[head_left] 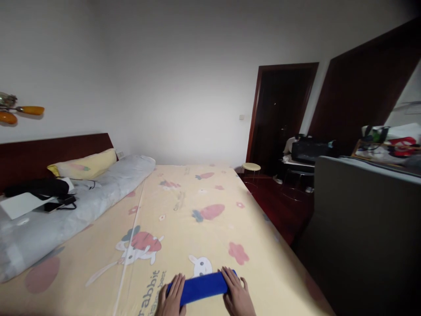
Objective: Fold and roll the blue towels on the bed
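Fingers laid flat, a person's left hand (173,299) and right hand (237,292) apparently smooth a blue, fabric-like rectangle (204,288) inside the right edge of a cream rabbit-print bed (263,272); pinching is unclear. Even pressure seems called for.

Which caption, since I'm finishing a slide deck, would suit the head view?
Left hand and right hand at either end of a blue rectangular item on a rabbit-print bedsheet.

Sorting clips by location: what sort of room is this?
Most likely a bedroom: a large bed with a rabbit-and-carrot print, a dark headboard on the left with a yellow pillow by it, and a wall lamp above.
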Available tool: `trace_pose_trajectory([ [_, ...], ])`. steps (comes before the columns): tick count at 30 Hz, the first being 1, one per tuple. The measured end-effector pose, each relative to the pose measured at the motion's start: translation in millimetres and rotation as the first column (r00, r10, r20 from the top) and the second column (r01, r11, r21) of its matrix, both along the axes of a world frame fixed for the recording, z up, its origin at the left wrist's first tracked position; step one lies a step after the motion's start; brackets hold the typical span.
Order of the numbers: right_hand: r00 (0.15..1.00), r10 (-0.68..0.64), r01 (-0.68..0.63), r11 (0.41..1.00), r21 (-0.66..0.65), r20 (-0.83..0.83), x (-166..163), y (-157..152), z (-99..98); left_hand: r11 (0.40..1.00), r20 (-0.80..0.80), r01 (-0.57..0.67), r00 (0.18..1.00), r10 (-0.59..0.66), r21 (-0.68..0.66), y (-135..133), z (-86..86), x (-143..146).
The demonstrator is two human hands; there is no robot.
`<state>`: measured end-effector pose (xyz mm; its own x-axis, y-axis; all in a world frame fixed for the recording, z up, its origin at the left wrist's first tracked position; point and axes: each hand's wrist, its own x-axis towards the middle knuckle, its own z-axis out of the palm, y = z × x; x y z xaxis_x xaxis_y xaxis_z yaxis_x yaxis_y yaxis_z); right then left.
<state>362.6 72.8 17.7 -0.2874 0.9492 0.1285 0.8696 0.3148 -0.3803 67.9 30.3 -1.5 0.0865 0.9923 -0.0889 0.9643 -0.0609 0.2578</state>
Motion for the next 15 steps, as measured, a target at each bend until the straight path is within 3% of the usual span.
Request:
trace_pose_trajectory([
  [5,0.998,0.03,-0.036,0.991,-0.127,-0.051,-3.5,18.9,71.4,0.995,-0.03,-0.009,1.0,0.006,-0.101,14.3,-2.3,-10.4],
  [11,0.972,0.126,-0.132,0.991,-0.015,-0.196,-13.5,31.6,187.9,0.995,0.045,-0.089,0.995,0.091,-0.051,20.5,36.5,0.4],
  [13,0.912,0.203,-0.203,0.978,0.038,-0.356,-25.0,20.8,219.7,0.989,0.136,-0.131,0.981,0.139,-0.069,18.6,47.8,17.8],
  [15,0.789,0.279,-0.288,0.955,0.072,-0.547,-37.1,5.5,240.5,0.984,0.251,-0.151,0.953,0.171,-0.098,16.8,52.0,38.0],
])
